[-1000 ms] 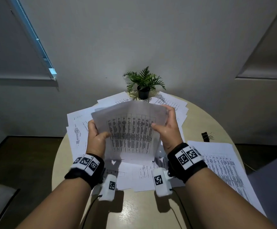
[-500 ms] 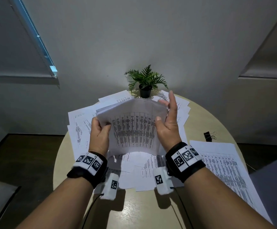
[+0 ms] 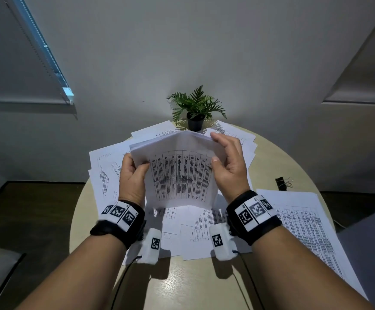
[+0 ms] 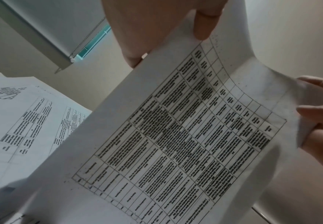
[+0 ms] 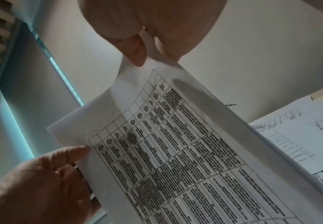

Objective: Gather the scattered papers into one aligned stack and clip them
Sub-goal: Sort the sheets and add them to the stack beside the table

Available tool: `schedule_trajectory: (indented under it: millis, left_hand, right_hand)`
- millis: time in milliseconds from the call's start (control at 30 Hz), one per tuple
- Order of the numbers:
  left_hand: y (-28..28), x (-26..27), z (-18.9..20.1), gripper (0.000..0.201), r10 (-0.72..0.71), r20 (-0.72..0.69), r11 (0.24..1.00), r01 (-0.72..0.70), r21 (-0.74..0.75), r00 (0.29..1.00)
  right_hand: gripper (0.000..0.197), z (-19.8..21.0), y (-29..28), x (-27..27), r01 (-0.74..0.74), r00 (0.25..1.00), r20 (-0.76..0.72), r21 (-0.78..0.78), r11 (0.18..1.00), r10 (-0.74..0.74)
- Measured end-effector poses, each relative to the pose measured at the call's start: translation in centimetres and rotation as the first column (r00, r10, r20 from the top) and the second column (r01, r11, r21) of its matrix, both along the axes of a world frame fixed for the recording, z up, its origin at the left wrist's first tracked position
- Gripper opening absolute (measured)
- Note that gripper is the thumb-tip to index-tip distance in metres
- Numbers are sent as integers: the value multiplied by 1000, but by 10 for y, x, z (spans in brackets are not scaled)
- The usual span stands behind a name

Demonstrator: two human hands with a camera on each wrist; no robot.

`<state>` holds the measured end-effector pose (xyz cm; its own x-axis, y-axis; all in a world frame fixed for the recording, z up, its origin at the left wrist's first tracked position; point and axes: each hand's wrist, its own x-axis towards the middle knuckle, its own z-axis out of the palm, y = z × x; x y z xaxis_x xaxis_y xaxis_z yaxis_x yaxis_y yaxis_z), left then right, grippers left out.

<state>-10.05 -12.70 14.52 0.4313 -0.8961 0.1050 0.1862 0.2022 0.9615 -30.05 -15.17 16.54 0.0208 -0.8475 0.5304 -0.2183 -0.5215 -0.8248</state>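
A stack of printed sheets (image 3: 179, 173) stands upright on its lower edge over the round table (image 3: 188, 285), bowed a little, with the table of text facing me. My left hand (image 3: 135, 173) grips its left edge, thumb in front and fingers behind. My right hand (image 3: 224, 157) holds the right edge, thumb on the front and fingers curled over the top right corner. The left wrist view shows the stack (image 4: 176, 136) under my left thumb (image 4: 204, 22). In the right wrist view, thumb and finger pinch the stack (image 5: 176, 151). A black binder clip (image 3: 281, 183) lies on the table to the right.
Loose sheets lie scattered on the table: at the left (image 3: 106, 168), under the stack (image 3: 193, 229), at the right (image 3: 305, 227) and at the back right (image 3: 238, 135). A small potted plant (image 3: 195, 113) stands at the far edge, just behind the stack.
My right hand's fingers went from gripping the edge to straight up along it, and now curl over the top right corner. The stack stands slightly farther from me.
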Motion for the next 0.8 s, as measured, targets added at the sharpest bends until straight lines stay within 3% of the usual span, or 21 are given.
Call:
schedule_trajectory:
  millis: [100, 200, 367, 433, 467, 567, 667, 800]
  left_hand:
    - [-2, 0, 2, 33, -2, 0, 1000, 2, -6, 1000]
    - [-3, 0, 3, 36, -28, -6, 999, 28, -21, 1000]
    - [-6, 3, 2, 35, -40, -29, 999, 39, -31, 999]
    - [-8, 6, -1, 42, -48, -32, 999, 48, -14, 998]
    - [-8, 8, -4, 45, -53, -26, 999, 53, 10, 998]
    - [-8, 11, -13, 47, -64, 8, 994, 63, 92, 998]
    - [-8, 7, -15, 44, -45, 18, 995, 43, 91, 999]
    - [-7, 3, -14, 53, -11, 40, 999, 9, 45, 999]
  right_hand:
    - [69, 1, -3, 1, 8, 1000, -29, -32, 999, -9]
    - [58, 1, -4, 1, -5, 995, -97, -67, 998, -2]
    - [58, 4, -4, 3, 39, 999, -32, -78, 996, -42]
    - [72, -1, -4, 3, 37, 996, 85, 35, 999, -40]
    - [76, -3, -3, 3, 24, 986, 159, 171, 985, -51]
    - [64, -22, 0, 3, -76, 963, 256, 544, 835, -80]
    - [42, -32, 1, 7, 8, 980, 158, 566, 825, -118]
    - [33, -28, 0, 13, 12, 965, 225, 477, 879, -136]
